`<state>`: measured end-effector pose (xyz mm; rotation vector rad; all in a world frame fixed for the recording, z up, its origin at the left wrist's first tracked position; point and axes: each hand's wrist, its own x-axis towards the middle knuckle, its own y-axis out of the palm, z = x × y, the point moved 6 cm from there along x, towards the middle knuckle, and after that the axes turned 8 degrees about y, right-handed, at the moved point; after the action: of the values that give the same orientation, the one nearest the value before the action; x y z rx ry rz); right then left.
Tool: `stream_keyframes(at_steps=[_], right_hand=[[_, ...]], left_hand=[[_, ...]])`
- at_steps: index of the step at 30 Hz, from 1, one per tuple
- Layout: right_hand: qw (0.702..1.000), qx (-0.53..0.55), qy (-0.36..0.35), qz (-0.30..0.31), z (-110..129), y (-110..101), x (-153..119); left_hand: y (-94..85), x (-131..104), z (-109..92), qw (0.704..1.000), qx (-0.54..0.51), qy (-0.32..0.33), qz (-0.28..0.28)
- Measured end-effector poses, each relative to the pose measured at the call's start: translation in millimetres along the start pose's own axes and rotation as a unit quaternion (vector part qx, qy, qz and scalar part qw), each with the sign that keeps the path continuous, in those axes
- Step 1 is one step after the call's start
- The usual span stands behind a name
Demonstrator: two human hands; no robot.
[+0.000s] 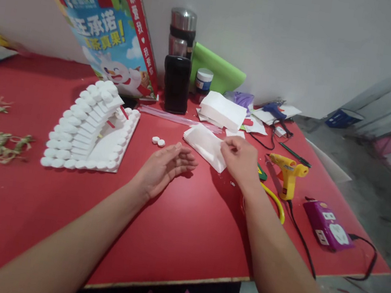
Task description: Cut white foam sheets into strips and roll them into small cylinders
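Note:
My right hand point(237, 159) pinches the right end of a white paper stack point(205, 144) lying on the red table. To its left my left hand point(166, 169) is half open, palm turned inward, fingers apart and nothing in it. Two small white round pieces point(158, 141) lie just beyond my left hand. Farther left stands a white model point(86, 131) with steps, edged by rounded white pieces. A yellow glue gun point(287, 173) stands to the right of my right hand.
Behind are a black phone point(175, 84), a steel flask point(184, 21), a small jar point(204, 80) and a printed box point(113, 33). A purple box point(328, 225) with a cable is at right, yellow-handled pliers point(275, 201) by my right forearm, twig pieces point(6, 146) at left.

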<state>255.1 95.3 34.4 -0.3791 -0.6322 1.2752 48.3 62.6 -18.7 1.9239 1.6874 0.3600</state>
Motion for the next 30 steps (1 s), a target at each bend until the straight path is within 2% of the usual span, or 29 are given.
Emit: stream_keyframes(at_steps=[2,4,6,9,13,17,20,26,30], right_hand=[[0.993,0.119,0.022,0.0,9.8,-11.2,-5.5],[0.964,0.244,0.091,0.063,15.2,-12.8,-13.1],[0.929,0.304,0.156,0.144,19.1,-8.0,-22.9],[0.905,0.306,0.196,0.221,19.6,-2.3,-33.4],[0.904,0.248,0.174,0.303,16.0,2.8,-37.8],[0.918,0.168,0.178,0.311,12.8,6.1,-39.3],[0.908,0.157,0.182,0.343,15.8,16.8,-43.9],[0.88,0.264,0.238,0.314,6.7,22.2,-39.4],[0.86,0.337,0.242,0.297,-3.0,23.4,-32.2]], left_hand=[[0.1,0.4,-2.3,1.0,-0.009,0.016,-0.009],[1.9,0.5,-3.5,0.999,-0.026,0.02,-0.009],[5.3,0.1,-2.6,0.999,-0.036,0.006,0.009],[4.2,-1.0,-2.2,1.0,-0.01,-0.001,0.007],[-1.8,-3.3,-9.0,0.997,0.053,0.044,-0.025],[6.7,-6.9,-9.5,0.992,0.111,0.04,0.039],[9.6,-8.0,-8.9,0.988,0.131,0.044,0.062],[1.4,-2.7,-10.8,0.98,0.181,0.052,0.069],[-1.8,1.0,-17.1,0.977,0.186,0.079,0.069]])
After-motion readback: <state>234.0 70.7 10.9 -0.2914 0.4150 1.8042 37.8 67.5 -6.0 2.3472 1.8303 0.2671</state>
